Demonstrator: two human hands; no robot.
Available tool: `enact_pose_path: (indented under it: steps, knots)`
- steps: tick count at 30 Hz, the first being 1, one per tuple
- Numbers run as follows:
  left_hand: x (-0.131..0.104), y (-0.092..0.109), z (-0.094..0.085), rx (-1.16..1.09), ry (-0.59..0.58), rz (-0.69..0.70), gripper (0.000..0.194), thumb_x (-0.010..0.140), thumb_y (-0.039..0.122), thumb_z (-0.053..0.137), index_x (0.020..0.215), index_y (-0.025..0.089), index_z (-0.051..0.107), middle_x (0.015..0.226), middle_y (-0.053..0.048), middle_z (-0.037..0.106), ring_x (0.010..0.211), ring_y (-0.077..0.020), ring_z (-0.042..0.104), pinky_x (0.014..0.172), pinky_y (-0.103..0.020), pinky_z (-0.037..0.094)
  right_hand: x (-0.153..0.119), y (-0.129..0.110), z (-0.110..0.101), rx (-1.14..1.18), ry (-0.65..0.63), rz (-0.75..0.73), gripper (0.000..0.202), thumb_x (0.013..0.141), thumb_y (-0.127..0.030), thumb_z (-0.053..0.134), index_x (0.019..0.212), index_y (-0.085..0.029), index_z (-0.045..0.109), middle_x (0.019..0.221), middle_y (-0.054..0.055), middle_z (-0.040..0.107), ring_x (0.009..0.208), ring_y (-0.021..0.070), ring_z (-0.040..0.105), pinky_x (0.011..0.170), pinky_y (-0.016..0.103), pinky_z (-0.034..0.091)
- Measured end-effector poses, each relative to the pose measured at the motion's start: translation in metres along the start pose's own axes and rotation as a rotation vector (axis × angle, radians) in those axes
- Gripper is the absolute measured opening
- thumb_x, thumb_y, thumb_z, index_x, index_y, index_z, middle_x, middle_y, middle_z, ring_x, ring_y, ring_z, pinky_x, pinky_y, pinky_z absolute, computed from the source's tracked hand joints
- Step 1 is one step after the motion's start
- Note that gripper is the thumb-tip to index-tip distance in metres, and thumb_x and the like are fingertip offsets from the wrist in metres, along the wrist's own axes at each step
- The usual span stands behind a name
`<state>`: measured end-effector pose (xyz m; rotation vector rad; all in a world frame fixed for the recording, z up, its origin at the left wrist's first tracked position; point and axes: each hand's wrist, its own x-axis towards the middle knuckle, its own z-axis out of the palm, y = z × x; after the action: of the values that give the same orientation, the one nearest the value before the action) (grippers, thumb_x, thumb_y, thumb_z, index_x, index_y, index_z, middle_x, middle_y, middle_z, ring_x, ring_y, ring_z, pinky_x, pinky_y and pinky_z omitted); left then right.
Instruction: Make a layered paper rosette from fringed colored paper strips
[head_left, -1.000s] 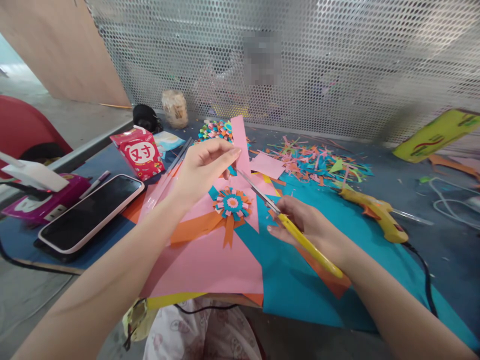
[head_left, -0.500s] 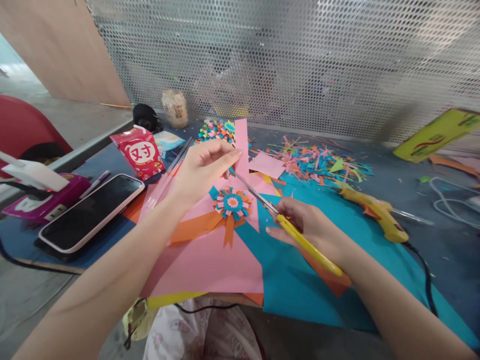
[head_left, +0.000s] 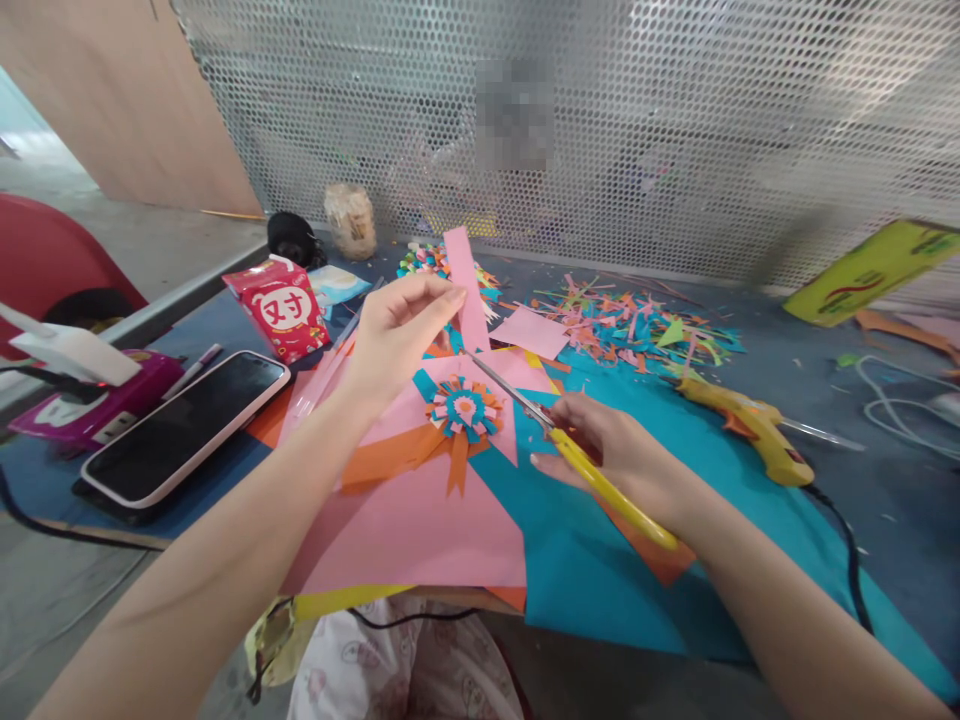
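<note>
My left hand pinches a pink paper strip that stands up tilted to the left. Yellow-handled scissors are gripped in my right hand, their blades pointing up and left so the tips come close to the lower end of the strip. Whether the blades touch the paper, I cannot tell. Beneath them a layered paper flower in blue, pink and orange, with orange tails, lies on a large pink sheet. A teal sheet spreads under my right hand.
Paper scraps lie heaped behind a yellow glue gun at the right. A phone, a red packet and a purple power strip sit at the left. Perforated metal mesh stands behind the table.
The pink strip has tipped to the left at its upper end. My left hand has shifted slightly left, and the scissors have moved slightly away from the fingers of that hand.
</note>
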<state>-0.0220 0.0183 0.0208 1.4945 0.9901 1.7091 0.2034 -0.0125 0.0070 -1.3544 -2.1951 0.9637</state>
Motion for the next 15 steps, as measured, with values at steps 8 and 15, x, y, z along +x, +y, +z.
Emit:
enact_pose_path:
  steps: [8, 15]
  knots:
    - [0.012, -0.016, -0.011, 0.054, 0.285, 0.034, 0.014, 0.078, 0.032, 0.065, 0.074, 0.019, 0.062, 0.063, 0.003, 0.06, 0.057, -0.0075, 0.058, 0.055, -0.018, 0.046, 0.008, 0.006, -0.003, -0.31, 0.187, 0.164, 0.032, 0.071, -0.05, 0.058, 0.069, -0.023, 0.04, 0.064, 0.002, 0.053, 0.056, 0.0163, 0.048, 0.051, 0.027, 0.03]
    - [0.0, -0.012, -0.003, 0.149, 0.024, 0.02, 0.014, 0.079, 0.03, 0.062, 0.073, 0.017, 0.063, 0.064, 0.002, 0.061, 0.055, -0.008, 0.057, 0.053, -0.018, 0.045, 0.013, 0.027, -0.004, -0.418, 0.32, 0.281, 0.03, 0.069, -0.044, 0.062, 0.079, -0.022, 0.043, 0.071, 0.009, 0.061, 0.065, 0.0271, 0.06, 0.053, 0.031, 0.036]
